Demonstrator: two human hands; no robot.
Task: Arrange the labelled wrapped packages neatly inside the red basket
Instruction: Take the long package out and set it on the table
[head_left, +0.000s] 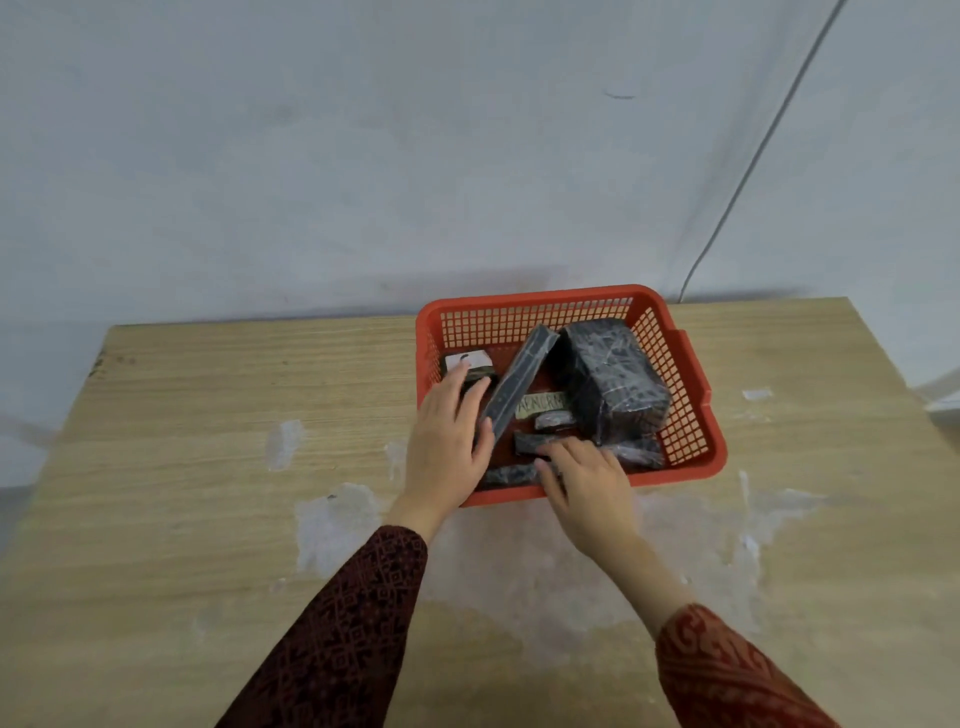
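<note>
Inside red basket (680, 364) — 2 hands among wrapped packages (613, 379).

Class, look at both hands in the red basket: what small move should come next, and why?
Probably lay the long flat package down. The left hand grips its near end while it slants up across the red basket, above smaller packages. The right hand rests on a small package by the near wall.

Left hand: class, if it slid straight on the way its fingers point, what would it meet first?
Probably the small white-labelled package just beyond the left hand fingertips, near the red basket left wall; depth is uncertain.
</note>
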